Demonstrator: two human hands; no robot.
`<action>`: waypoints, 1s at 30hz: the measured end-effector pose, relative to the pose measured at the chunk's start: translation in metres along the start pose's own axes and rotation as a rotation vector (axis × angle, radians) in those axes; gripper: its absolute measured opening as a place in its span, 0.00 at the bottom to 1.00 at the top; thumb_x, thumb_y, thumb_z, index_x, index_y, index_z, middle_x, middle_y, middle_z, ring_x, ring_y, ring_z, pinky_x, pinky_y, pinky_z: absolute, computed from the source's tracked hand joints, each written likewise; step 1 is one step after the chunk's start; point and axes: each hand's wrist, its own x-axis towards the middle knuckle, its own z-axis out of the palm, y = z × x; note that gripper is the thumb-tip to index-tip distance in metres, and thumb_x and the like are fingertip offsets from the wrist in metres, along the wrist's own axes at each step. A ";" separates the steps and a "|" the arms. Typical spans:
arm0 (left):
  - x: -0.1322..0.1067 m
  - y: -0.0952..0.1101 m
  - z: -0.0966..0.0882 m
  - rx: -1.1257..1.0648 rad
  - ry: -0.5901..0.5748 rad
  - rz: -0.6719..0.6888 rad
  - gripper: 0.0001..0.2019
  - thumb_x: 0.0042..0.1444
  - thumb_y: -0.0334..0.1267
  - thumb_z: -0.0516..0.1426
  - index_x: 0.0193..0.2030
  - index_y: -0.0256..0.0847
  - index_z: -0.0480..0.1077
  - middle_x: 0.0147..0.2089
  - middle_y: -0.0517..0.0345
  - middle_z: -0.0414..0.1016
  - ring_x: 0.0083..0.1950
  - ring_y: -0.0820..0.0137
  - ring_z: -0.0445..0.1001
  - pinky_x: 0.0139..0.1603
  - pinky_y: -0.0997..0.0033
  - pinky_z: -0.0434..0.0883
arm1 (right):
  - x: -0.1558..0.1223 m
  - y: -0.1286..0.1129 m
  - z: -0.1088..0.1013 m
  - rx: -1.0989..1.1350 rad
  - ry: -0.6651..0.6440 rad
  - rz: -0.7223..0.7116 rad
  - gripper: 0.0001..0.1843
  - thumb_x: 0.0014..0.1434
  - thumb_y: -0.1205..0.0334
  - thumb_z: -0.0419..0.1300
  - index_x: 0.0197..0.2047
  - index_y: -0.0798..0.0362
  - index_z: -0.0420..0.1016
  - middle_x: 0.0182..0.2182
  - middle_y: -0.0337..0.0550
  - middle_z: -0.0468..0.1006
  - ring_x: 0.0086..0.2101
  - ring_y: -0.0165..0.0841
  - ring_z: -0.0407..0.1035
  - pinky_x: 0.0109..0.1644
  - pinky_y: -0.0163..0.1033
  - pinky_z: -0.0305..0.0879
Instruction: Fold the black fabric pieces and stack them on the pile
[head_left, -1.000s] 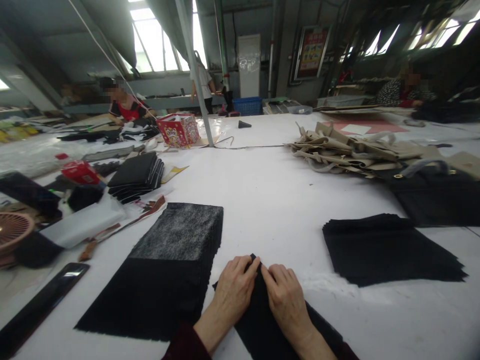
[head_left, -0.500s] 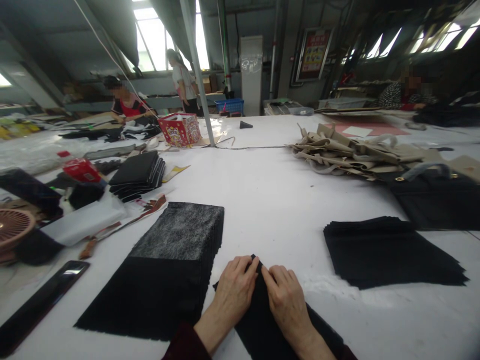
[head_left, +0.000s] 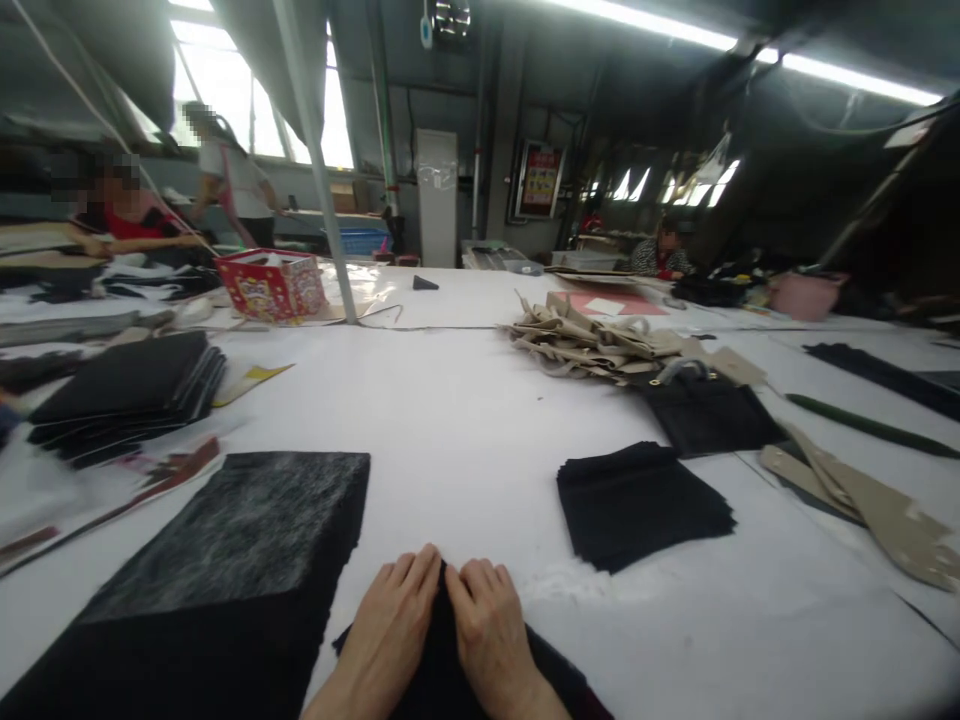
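Observation:
A piece of black fabric [head_left: 433, 672] lies on the white table under both my hands, at the bottom middle of the head view. My left hand [head_left: 396, 618] pinches its far tip, fingers closed and pressed together. Right beside it, my right hand [head_left: 484, 618] has its fingers curled on the same tip from the other side. To the left lies a stack of black fabric pieces [head_left: 217, 640], its top one partly grey and fuzzy. Another black fabric stack [head_left: 637, 505] rests to the right.
Beige strips [head_left: 592, 345] are heaped beyond, beside a black bag panel [head_left: 709, 415] with a handle. Beige pieces [head_left: 870, 490] lie far right. Folded black pieces [head_left: 124, 385] and a red patterned box [head_left: 274, 285] stand left, near a pole [head_left: 322, 180]. Other people work at the back.
The view has swung to the right, so everything sits further left in the picture. My hands stay together at the fabric's tip, with little change in their hold.

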 end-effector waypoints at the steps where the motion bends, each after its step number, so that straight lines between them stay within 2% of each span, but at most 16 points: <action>1: 0.000 -0.001 0.002 0.016 0.010 0.010 0.25 0.56 0.19 0.48 0.59 0.37 0.68 0.61 0.47 0.68 0.54 0.58 0.70 0.53 0.57 0.69 | 0.000 -0.001 0.000 -0.003 -0.005 0.014 0.15 0.61 0.74 0.53 0.50 0.53 0.70 0.36 0.43 0.71 0.36 0.38 0.62 0.42 0.44 0.56; 4: 0.002 -0.006 0.001 0.050 0.037 0.031 0.23 0.59 0.21 0.48 0.59 0.38 0.69 0.62 0.47 0.68 0.54 0.58 0.70 0.53 0.56 0.68 | 0.003 -0.001 -0.003 0.005 -0.028 0.056 0.15 0.62 0.73 0.53 0.50 0.52 0.69 0.37 0.43 0.71 0.37 0.38 0.63 0.43 0.44 0.56; 12: 0.013 -0.015 -0.031 -0.021 0.002 0.053 0.16 0.65 0.30 0.48 0.57 0.38 0.68 0.56 0.49 0.71 0.53 0.60 0.69 0.54 0.58 0.66 | 0.017 0.006 -0.011 0.131 -0.106 0.149 0.12 0.62 0.70 0.56 0.49 0.49 0.72 0.37 0.42 0.72 0.40 0.36 0.65 0.43 0.39 0.57; 18: 0.010 -0.017 -0.024 -0.100 0.068 -0.025 0.22 0.64 0.31 0.49 0.65 0.34 0.58 0.54 0.46 0.72 0.56 0.61 0.68 0.57 0.60 0.63 | 0.014 0.014 -0.003 0.138 -0.024 0.091 0.14 0.62 0.71 0.55 0.50 0.51 0.73 0.35 0.42 0.72 0.38 0.34 0.66 0.42 0.38 0.58; 24: 0.009 -0.015 -0.027 -0.095 0.064 0.053 0.21 0.61 0.26 0.50 0.61 0.39 0.62 0.54 0.50 0.71 0.56 0.63 0.68 0.58 0.62 0.62 | 0.008 0.017 0.000 0.160 0.051 0.048 0.13 0.64 0.71 0.52 0.48 0.52 0.75 0.33 0.42 0.70 0.35 0.32 0.64 0.40 0.37 0.57; 30: 0.007 -0.014 -0.031 -0.047 0.064 0.097 0.21 0.60 0.26 0.50 0.61 0.39 0.63 0.57 0.48 0.68 0.60 0.61 0.64 0.60 0.60 0.61 | -0.002 0.020 -0.007 0.116 0.026 0.026 0.15 0.66 0.72 0.49 0.48 0.52 0.75 0.33 0.42 0.69 0.36 0.33 0.62 0.41 0.37 0.56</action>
